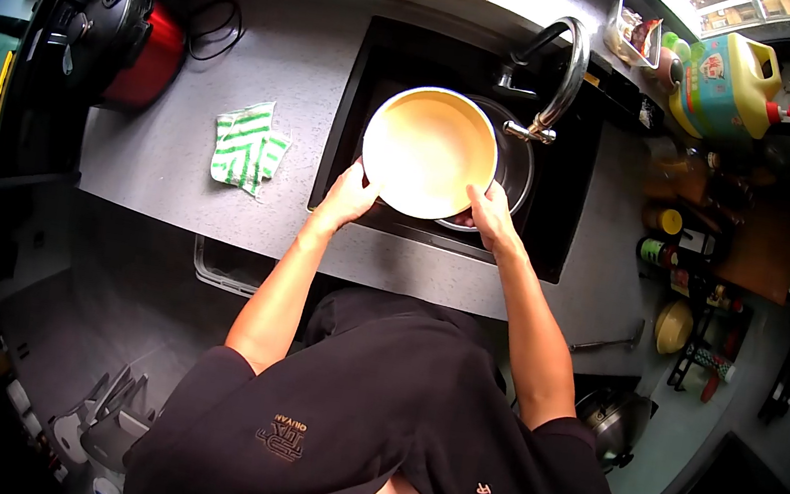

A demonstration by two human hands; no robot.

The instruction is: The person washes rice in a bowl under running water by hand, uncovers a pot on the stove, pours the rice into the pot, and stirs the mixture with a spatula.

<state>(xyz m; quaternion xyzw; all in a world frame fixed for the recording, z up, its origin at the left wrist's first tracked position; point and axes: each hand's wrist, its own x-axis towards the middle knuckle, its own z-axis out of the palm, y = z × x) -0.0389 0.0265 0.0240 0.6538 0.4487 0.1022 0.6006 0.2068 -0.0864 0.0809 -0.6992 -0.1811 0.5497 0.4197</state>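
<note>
A round cream-coloured bowl (430, 154) is held over the black sink (364, 71), its wide mouth turned up toward me. My left hand (350, 196) grips its near left rim, and my right hand (492, 212) grips the near right rim. Both hands are closed on it, with some fingers hidden beneath. Behind the bowl, a metal basin (523, 169) sits in the sink, partly covered from view. The chrome faucet (573, 70) arches above the basin's far right side.
A green-and-white striped cloth (245, 147) lies on the grey counter (290, 60), left of the sink. Farther left stands a red-and-black electric cooker (145, 50). At the right are a large yellow-green jug (725, 86), several jars and a clear tray (634, 33) with food.
</note>
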